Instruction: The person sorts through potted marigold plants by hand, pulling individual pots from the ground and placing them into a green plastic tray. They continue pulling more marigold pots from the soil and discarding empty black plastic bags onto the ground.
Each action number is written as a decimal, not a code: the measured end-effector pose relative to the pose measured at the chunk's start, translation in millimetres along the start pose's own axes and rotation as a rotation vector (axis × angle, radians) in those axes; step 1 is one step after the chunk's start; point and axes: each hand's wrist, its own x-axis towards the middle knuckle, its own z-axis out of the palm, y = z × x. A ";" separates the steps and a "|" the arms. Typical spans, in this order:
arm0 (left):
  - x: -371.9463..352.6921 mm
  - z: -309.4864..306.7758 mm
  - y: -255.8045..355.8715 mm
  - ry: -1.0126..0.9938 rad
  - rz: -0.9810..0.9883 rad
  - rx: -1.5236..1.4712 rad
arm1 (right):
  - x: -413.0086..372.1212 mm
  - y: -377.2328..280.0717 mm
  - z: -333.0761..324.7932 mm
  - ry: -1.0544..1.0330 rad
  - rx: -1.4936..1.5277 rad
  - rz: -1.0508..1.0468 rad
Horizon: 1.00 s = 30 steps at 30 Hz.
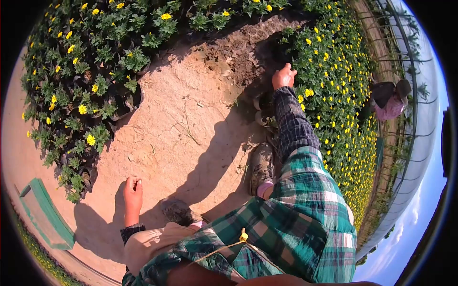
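Note:
My right hand (284,76) reaches out to the edge of the right-hand bed of marigolds (334,90), its fingers curled in beside a dark, shadowed plant pot (271,51). Whatever those fingers grip, if anything, is hidden. Low on the left, my left hand (133,193) hovers over the bare ground with fingers folded in and nothing seen in them. Left of it stands another block of yellow-flowered marigolds (82,109) in black pots, apart from the hand.
Sandy soil (167,109) lies between the plant blocks, with darker loose earth (238,52) at the far end. A green bench-like object (47,214) sits lower left. Another person (391,100) is beyond the right bed, near a curved greenhouse frame (412,124). My shoes (261,169) are on the soil.

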 end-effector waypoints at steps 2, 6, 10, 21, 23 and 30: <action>-3.3 1.8 7.5 -0.011 -0.013 -0.025 | 9.7 11.5 -2.8 -0.080 -0.051 -0.032; -7.5 4.6 3.3 -0.023 -0.016 0.038 | 24.6 10.4 11.1 -0.230 -0.111 -0.306; -16.5 7.8 -2.9 -0.025 -0.011 0.053 | 63.1 -10.7 34.4 -0.145 0.204 0.110; -12.5 21.8 8.2 -0.020 -0.023 0.047 | 70.3 -13.1 54.1 -0.022 0.000 -0.119; -12.2 20.8 12.0 -0.010 -0.024 0.069 | 40.2 -16.6 39.9 -0.047 0.191 -0.285; -7.2 22.0 9.2 -0.030 -0.005 0.110 | -76.7 -150.3 -40.7 -0.447 0.485 -0.934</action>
